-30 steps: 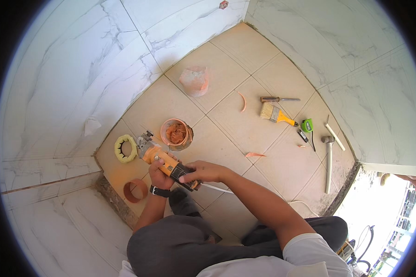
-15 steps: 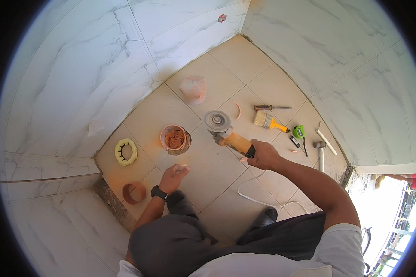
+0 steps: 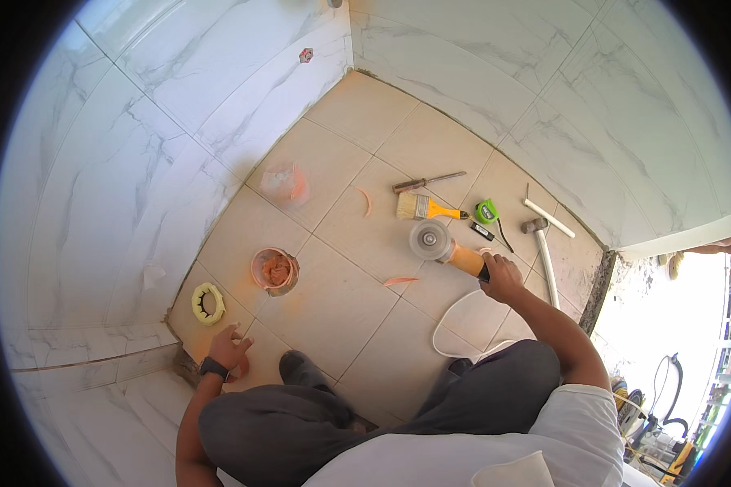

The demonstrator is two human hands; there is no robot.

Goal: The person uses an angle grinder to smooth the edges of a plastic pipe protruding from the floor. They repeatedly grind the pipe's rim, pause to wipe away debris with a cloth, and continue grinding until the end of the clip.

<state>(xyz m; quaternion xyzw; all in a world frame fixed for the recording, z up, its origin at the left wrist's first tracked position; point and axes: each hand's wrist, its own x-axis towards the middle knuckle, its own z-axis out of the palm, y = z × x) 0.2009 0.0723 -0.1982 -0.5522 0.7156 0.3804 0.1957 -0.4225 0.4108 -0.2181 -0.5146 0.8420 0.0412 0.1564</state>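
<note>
My right hand [image 3: 503, 278] is closed round the rear body of an angle grinder [image 3: 468, 261], its grey disc [image 3: 430, 240] toward the middle of the floor. The grinder is held above the tiles. My left hand [image 3: 231, 351], with a dark watch on the wrist, is low at the left over a short orange pipe ring [image 3: 240, 371]. Its fingers are partly apart, and the hand hides most of the ring; whether they touch is unclear. Just beyond lies a pale yellow ring [image 3: 208, 303]. An orange pipe opening [image 3: 275, 270] in the floor contains reddish-brown material.
A screwdriver [image 3: 429, 182], paintbrush [image 3: 426, 207], green tape measure [image 3: 486, 212], hammer [image 3: 544, 252] and white tube [image 3: 549, 217] lie at the right. A white cable [image 3: 444, 320] loops near my knee. Orange scraps [image 3: 401, 281] and a pinkish piece [image 3: 285, 184] lie beyond. Marble-look walls [image 3: 179, 122] enclose the floor.
My left hand has moved left and down to the orange pipe ring. My right hand has carried the grinder rightward, closer to the paintbrush and tape measure. The view has shifted.
</note>
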